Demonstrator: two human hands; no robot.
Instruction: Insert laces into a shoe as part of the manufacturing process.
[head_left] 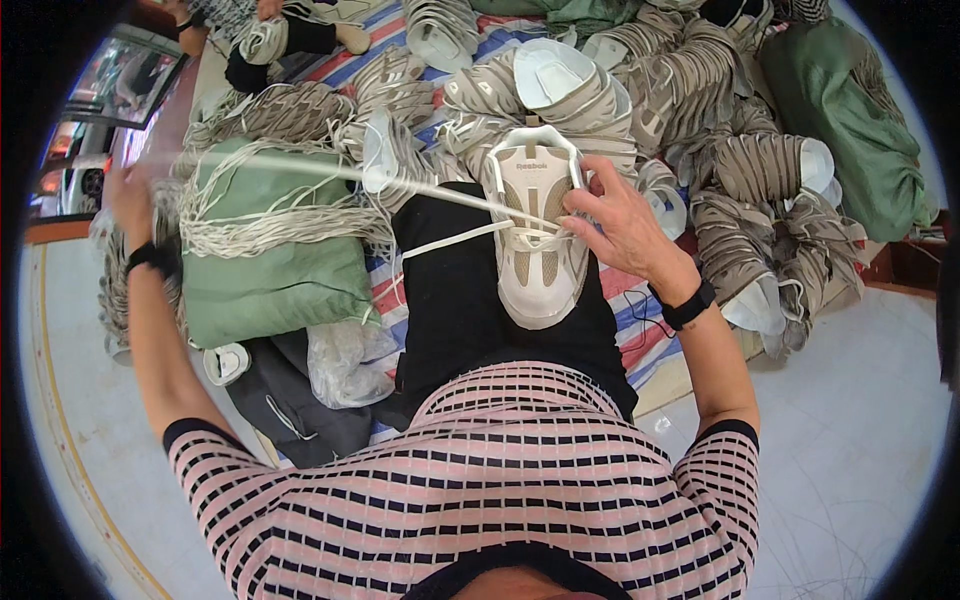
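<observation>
A beige and white shoe upper (518, 270) rests on my black-trousered lap, its toe pointing toward me. My right hand (625, 222) grips its right edge near the eyelets, thumb and fingers pressed at the lacing. A white shoelace (400, 181) runs taut from the eyelets out to the far left. At its other end is my left hand (130, 200), raised and smeared by motion, with the lace drawn to its fingers. A shorter lace end (450, 240) hangs off the left of the upper.
A green stuffed sack (275, 300) draped with a bundle of white laces (270, 236) lies left of my lap. Stacked shoe uppers (690, 85) spread across a striped sheet (655, 335). Another green sack (840, 120) sits far right. Another person's leg (310, 36) shows top left.
</observation>
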